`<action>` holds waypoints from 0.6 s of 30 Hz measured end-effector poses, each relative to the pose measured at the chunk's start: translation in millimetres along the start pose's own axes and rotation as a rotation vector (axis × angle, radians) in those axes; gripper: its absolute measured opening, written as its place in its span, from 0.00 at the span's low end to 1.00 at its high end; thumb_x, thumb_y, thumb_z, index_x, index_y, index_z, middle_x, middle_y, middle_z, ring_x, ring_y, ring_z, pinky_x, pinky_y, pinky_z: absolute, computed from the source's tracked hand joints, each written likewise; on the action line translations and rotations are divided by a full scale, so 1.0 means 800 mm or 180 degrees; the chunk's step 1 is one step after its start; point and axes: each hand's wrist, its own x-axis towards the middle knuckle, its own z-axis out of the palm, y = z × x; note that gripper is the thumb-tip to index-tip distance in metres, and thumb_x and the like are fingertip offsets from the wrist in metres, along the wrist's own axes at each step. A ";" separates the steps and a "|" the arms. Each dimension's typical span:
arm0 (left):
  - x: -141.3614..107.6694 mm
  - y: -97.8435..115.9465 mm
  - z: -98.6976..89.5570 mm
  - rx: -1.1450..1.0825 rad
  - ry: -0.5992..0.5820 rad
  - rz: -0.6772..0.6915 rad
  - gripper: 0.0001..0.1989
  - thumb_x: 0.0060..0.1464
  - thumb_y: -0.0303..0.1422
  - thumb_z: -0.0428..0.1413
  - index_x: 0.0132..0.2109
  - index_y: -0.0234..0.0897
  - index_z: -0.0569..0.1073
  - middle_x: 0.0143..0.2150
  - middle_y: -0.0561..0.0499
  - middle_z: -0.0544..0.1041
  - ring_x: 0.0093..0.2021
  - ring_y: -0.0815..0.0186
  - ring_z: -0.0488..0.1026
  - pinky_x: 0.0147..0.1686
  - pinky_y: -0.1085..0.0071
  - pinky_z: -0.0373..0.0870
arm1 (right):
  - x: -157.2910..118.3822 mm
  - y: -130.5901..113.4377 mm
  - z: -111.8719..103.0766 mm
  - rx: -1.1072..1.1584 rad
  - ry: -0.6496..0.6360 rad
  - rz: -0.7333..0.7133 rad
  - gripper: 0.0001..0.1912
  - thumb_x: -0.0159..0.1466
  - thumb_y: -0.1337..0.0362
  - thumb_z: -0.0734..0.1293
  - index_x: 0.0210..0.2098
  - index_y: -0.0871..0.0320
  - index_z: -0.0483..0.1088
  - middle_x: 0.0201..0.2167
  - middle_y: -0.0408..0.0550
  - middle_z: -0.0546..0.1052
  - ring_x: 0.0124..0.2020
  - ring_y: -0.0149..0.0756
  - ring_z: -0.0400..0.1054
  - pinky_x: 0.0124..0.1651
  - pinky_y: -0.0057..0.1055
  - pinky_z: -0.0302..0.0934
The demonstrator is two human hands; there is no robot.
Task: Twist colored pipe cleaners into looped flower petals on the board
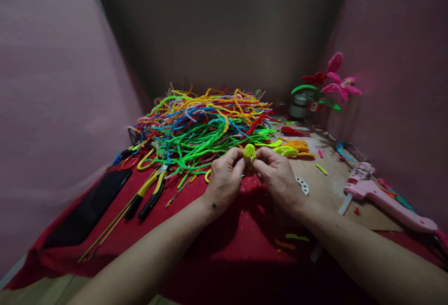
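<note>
Between my two hands is a small yellow loop of pipe cleaner [249, 151], held up above the front of the table. My left hand [226, 174] pinches it from the left with thumb and forefinger. From the right, my right hand [278, 174] grips it the same way, fingertips close to the other hand's. Just behind my hands lies a large heap of coloured pipe cleaners [199, 141], green in front, orange, blue and red further back. Bent yellow pipe cleaner pieces [287, 150] and an orange bundle [301, 146] rest right of the heap.
Left on the red cloth [231, 244] are yellow-black pliers [154, 193], a black phone-like slab [89, 207] and thin green sticks [108, 228]. A pink glue gun [388, 200] lies on the board at right. Behind stands a grey pot [301, 105] with pink flowers [341, 85].
</note>
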 end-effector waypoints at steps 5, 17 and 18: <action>-0.004 -0.003 0.002 0.0541 0.0102 0.0373 0.06 0.53 0.27 0.48 0.34 0.36 0.70 0.28 0.53 0.71 0.29 0.71 0.68 0.31 0.76 0.65 | 0.002 0.001 -0.004 -0.0489 0.0097 -0.0013 0.05 0.52 0.69 0.59 0.20 0.58 0.61 0.19 0.39 0.63 0.23 0.28 0.55 0.27 0.27 0.50; 0.015 0.006 -0.007 -0.0786 -0.0070 -0.0782 0.08 0.47 0.34 0.55 0.33 0.32 0.72 0.23 0.53 0.73 0.23 0.70 0.70 0.22 0.76 0.65 | 0.004 -0.002 -0.006 0.0230 -0.0217 0.0156 0.08 0.54 0.61 0.64 0.28 0.61 0.70 0.26 0.45 0.73 0.28 0.32 0.65 0.33 0.28 0.58; 0.016 0.006 -0.009 -0.0882 -0.0169 -0.0877 0.09 0.47 0.35 0.56 0.33 0.32 0.72 0.22 0.53 0.73 0.22 0.70 0.71 0.21 0.76 0.65 | 0.005 0.000 -0.006 0.0324 -0.0274 0.0187 0.09 0.54 0.60 0.64 0.29 0.61 0.71 0.27 0.45 0.74 0.29 0.32 0.66 0.33 0.28 0.58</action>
